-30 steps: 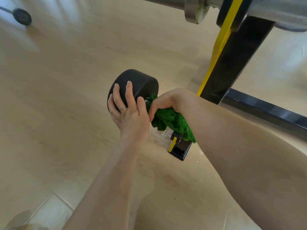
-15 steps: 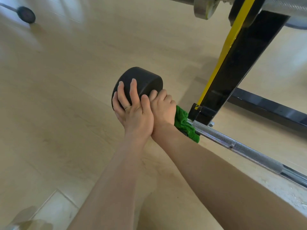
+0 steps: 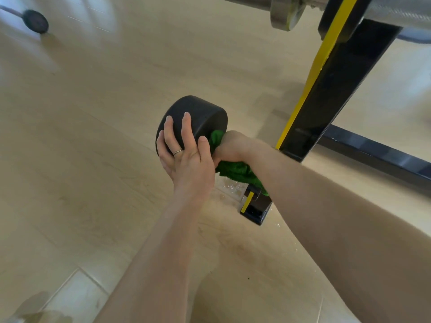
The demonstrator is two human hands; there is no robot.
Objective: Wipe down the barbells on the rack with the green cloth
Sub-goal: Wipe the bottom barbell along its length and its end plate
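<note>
A black round weight head (image 3: 200, 115) caps the end of a low barbell on the rack. My left hand (image 3: 184, 150) lies spread on the weight's end face, a ring on one finger. My right hand (image 3: 229, 145) is closed on the green cloth (image 3: 240, 171), wrapped around the bar just behind the weight; the bar itself is hidden under the cloth and my forearm. A second barbell (image 3: 387, 10) with a steel collar (image 3: 285, 11) rests higher on the rack at the top right.
The black rack upright with a yellow stripe (image 3: 333, 89) slants down to a black floor rail (image 3: 377, 155). A small black-and-yellow rack hook (image 3: 255, 207) sits under my right forearm. Water drops glint on the pale wood floor (image 3: 93, 136). Another weight (image 3: 36, 21) lies far left.
My right hand with the cloth has twisted around the bar next to the weight, turning over and covering the bar shaft that showed half a second ago. My left hand stayed on the weight.
</note>
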